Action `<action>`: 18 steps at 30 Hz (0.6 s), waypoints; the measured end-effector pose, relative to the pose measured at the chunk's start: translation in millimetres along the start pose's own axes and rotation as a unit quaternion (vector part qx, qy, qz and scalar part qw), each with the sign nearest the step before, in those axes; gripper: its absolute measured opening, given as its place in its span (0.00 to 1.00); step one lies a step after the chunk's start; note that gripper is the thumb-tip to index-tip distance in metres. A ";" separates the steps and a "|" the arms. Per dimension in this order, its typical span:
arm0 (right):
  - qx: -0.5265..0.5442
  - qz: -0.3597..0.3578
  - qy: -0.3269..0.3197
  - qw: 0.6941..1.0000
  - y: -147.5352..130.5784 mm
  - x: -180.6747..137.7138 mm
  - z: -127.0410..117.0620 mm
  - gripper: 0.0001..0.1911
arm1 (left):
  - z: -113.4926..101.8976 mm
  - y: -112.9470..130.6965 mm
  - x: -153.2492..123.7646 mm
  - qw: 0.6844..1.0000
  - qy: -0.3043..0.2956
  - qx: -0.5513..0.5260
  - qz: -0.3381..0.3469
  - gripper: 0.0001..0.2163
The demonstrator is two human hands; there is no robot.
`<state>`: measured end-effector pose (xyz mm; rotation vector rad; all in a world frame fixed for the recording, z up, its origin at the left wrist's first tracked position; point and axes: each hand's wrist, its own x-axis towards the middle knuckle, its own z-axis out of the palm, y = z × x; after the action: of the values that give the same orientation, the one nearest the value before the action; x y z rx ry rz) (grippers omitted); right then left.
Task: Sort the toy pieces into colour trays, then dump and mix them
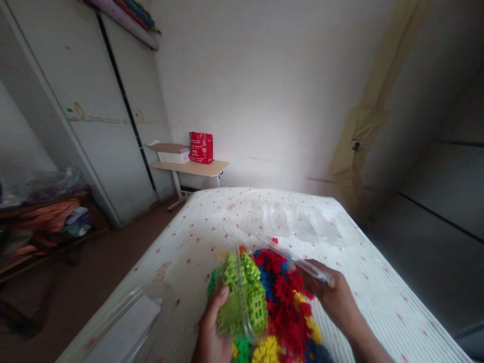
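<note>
My left hand (212, 325) is closed around a clear plastic box filled with light green interlocking toy pieces (242, 292), its thumb pressing the near left side. In my right hand (335, 297) is a clear plastic lid (298, 260), seen nearly edge-on and tilted above the pile. The lid is apart from the right side of the box. Under and beside the box lies a heap of loose toy pieces (289, 312), mostly red, with blue, yellow and green ones. The fingertips of my right hand are partly hidden behind the lid.
Clear plastic trays (298, 222) lie at the far side of the spotted table cover (204, 227). A clear package with a white sheet (128, 327) lies at the near left. Behind stands a small table (207, 169) with a red bag (201, 147) and a white box (172, 155).
</note>
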<state>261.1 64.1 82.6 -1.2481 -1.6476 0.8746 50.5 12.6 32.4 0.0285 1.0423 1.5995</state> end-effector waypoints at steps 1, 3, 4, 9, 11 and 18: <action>0.010 0.006 0.000 1.000 2.1 -0.8 0.3 0.13 | 4.1 1.9 -2.0 1.000 -0.007 0.003 -0.009 0.18; 0.026 0.015 0.008 1.000 9.1 -2.1 3.0 0.14 | 13.6 5.9 -6.5 0.999 -0.031 0.007 -0.013 0.19; 0.030 0.019 0.017 0.999 13.5 -2.5 4.8 0.15 | 18.4 7.7 -8.6 0.999 -0.044 0.012 -0.006 0.20; 0.036 0.033 0.049 0.998 30.5 -1.5 10.9 0.18 | 37.6 13.1 -6.9 0.988 -0.085 0.085 0.095 0.26; 0.043 0.031 0.053 0.997 32.9 -1.1 11.5 0.19 | 41.8 13.5 -1.1 0.976 -0.086 0.138 0.143 0.27; 0.014 0.038 0.078 0.996 43.4 0.1 14.2 0.16 | 49.5 18.7 8.7 0.888 -0.162 0.373 0.214 0.34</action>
<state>263.5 74.7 38.3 -1.3320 -1.4678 0.8216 59.4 50.3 69.6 1.0769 1.3809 1.4008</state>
